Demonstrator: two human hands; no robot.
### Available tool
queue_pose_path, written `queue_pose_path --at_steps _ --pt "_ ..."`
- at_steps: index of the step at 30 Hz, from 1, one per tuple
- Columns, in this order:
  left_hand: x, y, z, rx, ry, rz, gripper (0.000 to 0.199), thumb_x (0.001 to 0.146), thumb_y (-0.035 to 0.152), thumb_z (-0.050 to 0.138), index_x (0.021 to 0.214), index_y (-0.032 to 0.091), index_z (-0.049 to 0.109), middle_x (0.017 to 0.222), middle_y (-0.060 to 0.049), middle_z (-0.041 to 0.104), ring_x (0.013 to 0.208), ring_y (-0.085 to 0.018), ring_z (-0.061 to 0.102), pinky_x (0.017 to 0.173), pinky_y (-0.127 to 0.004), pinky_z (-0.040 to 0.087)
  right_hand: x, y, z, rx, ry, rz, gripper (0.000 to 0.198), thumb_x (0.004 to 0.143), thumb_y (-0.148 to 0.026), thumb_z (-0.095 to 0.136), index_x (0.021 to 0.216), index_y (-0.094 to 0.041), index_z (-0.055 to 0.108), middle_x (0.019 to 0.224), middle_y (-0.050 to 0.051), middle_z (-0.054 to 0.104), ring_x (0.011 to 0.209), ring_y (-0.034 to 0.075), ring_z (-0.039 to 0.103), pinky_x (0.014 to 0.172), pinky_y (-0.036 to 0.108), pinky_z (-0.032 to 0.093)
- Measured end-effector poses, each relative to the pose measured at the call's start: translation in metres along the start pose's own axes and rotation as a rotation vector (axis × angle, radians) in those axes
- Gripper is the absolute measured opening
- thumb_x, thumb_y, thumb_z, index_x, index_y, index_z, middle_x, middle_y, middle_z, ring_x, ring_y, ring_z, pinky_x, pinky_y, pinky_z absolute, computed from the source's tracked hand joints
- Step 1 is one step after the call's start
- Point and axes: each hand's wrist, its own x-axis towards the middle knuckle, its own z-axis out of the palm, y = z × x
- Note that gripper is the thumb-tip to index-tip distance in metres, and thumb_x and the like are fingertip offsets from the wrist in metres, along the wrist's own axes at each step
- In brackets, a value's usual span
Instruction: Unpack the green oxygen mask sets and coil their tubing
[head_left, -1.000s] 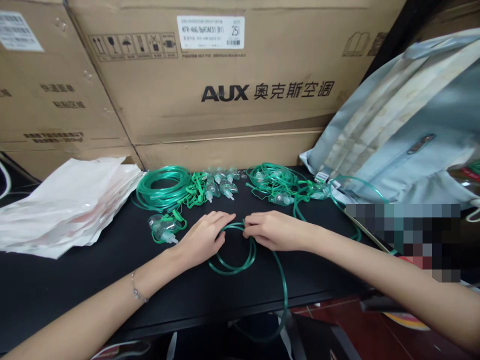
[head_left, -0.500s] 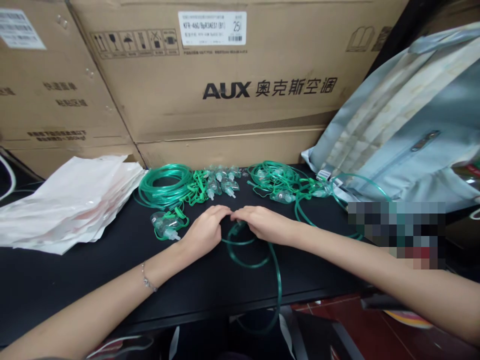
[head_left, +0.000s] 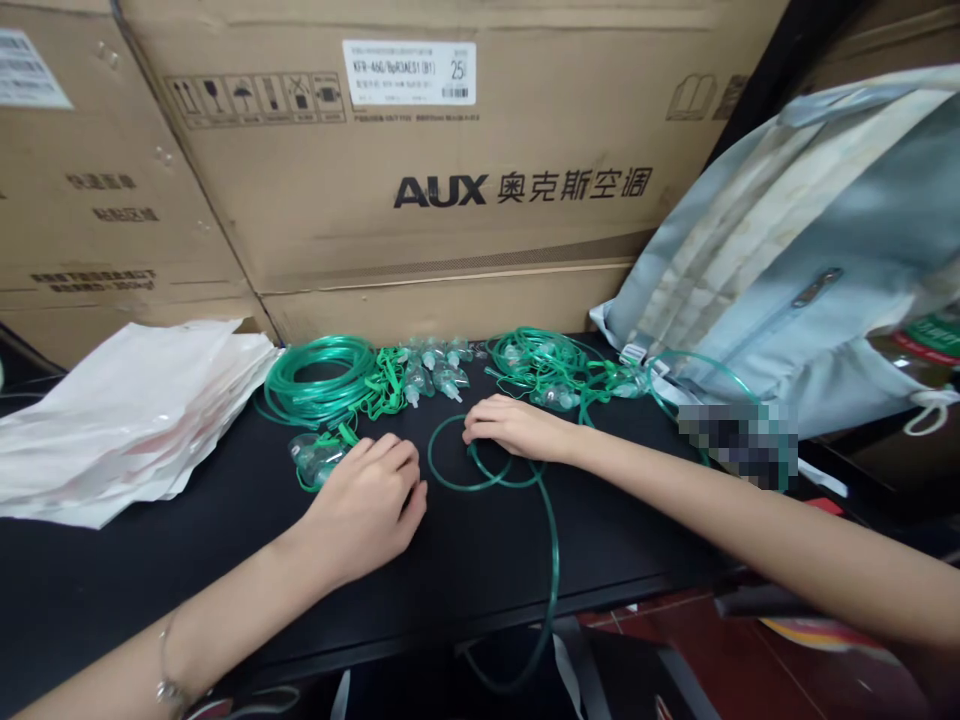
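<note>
My right hand (head_left: 517, 428) is closed around thin green tubing (head_left: 551, 545), which loops on the black table and hangs over its front edge. Part of the tubing is hidden under the fingers. My left hand (head_left: 367, 510) is over the table to the left, fingers bent, thumb apart, with nothing visible in it. Just beyond its knuckles lies a clear mask (head_left: 311, 458) with a green strap, partly covered by the hand. Behind it rests a thick coil of green tubing (head_left: 289, 370). Several small clear masks (head_left: 451, 382) with green straps lie beside that coil.
White plastic bags (head_left: 127, 420) are stacked at the left. Another heap of green tubing and masks (head_left: 555, 396) lies at the back right. A light blue backpack (head_left: 757, 270) leans beside it. Large cardboard boxes (head_left: 450, 240) stand behind the table (head_left: 247, 600).
My left hand has come away from my right hand, moving left and nearer me, and its fingers have loosened. My right hand keeps the tubing. The view has shifted slightly.
</note>
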Motion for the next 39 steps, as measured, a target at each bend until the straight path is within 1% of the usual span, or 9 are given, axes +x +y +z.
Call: queue_pose_path --at_steps 5,10,18,21,24,28,31,35,39 --pt "0.038 -0.004 0.019 -0.221 0.101 -0.020 0.024 0.083 0.013 0.041 0.095 0.011 0.062 0.094 -0.009 0.061 0.090 -0.019 0.056 0.082 -0.031 0.045 0.004 -0.013 0.002 0.021 0.001 -0.097 0.030 0.089 -0.007 0.031 0.101 -0.013 0.058 0.098 0.008 0.061 0.098 0.016 0.050 0.086 0.031 0.038" --pt "0.052 -0.009 0.038 -0.462 0.019 -0.006 0.024 0.079 0.006 0.042 0.080 0.014 0.065 0.085 -0.006 0.063 0.080 -0.015 0.059 0.077 -0.026 0.046 0.000 -0.029 0.008 0.166 0.105 0.155 0.017 0.087 -0.016 0.044 0.098 -0.013 0.055 0.092 0.008 0.058 0.085 0.015 0.053 0.077 0.027 0.044" --pt "0.045 -0.009 0.039 -0.406 0.003 0.027 0.015 0.080 0.022 0.056 0.090 0.016 0.066 0.092 -0.005 0.059 0.086 -0.016 0.057 0.079 -0.027 0.045 -0.001 -0.038 0.011 0.253 0.202 0.306 0.010 0.085 -0.014 0.046 0.086 -0.014 0.057 0.089 0.007 0.056 0.087 0.015 0.052 0.080 0.029 0.045" --pt "0.043 -0.006 0.045 -0.191 0.045 0.010 0.022 0.086 0.018 0.045 0.097 0.016 0.065 0.095 -0.007 0.057 0.087 -0.017 0.055 0.077 -0.027 0.045 -0.011 -0.072 -0.003 0.177 0.184 0.538 0.024 0.076 -0.025 0.060 0.097 -0.014 0.056 0.105 0.010 0.049 0.096 0.018 0.051 0.084 0.032 0.045" --pt "0.042 0.000 0.052 -0.025 0.056 -0.015 0.026 0.089 0.019 0.039 0.098 0.015 0.064 0.091 -0.007 0.057 0.084 -0.017 0.053 0.072 -0.027 0.046 -0.028 -0.130 -0.010 0.002 0.004 0.737 0.039 0.076 -0.036 0.059 0.110 -0.019 0.053 0.096 0.010 0.051 0.086 0.023 0.055 0.069 0.037 0.049" --pt "0.043 0.004 0.057 0.029 0.053 -0.028 0.028 0.090 0.019 0.037 0.096 0.013 0.063 0.087 -0.007 0.056 0.082 -0.019 0.052 0.069 -0.029 0.045 -0.053 -0.170 -0.017 -0.187 -0.139 0.810 0.053 0.067 -0.001 0.046 0.117 -0.019 0.048 0.089 0.007 0.056 0.060 0.015 0.057 0.049 0.024 0.044" --pt "0.043 0.004 0.059 0.052 0.049 -0.013 0.026 0.090 0.016 0.037 0.097 0.013 0.062 0.087 -0.007 0.056 0.083 -0.018 0.052 0.071 -0.029 0.044 -0.064 -0.139 -0.049 -0.287 -0.022 0.870 0.052 0.067 0.003 0.040 0.116 -0.014 0.046 0.094 0.009 0.060 0.052 0.011 0.056 0.045 0.022 0.040" --pt "0.040 0.006 0.056 0.101 0.031 -0.016 0.025 0.088 0.009 0.038 0.101 0.011 0.059 0.088 -0.008 0.056 0.085 -0.019 0.052 0.071 -0.029 0.045 -0.043 -0.054 -0.106 -0.410 0.105 0.654 0.021 0.089 -0.019 0.037 0.103 -0.017 0.053 0.090 0.006 0.063 0.076 0.016 0.060 0.060 0.025 0.042" --pt "0.038 0.010 0.045 0.160 -0.016 -0.077 0.026 0.081 0.000 0.042 0.098 0.008 0.060 0.090 -0.012 0.057 0.088 -0.022 0.052 0.067 -0.030 0.046 0.003 0.024 -0.131 -0.728 -0.175 0.591 0.024 0.092 -0.028 0.037 0.103 -0.017 0.055 0.099 0.008 0.060 0.073 0.016 0.059 0.051 0.024 0.032"
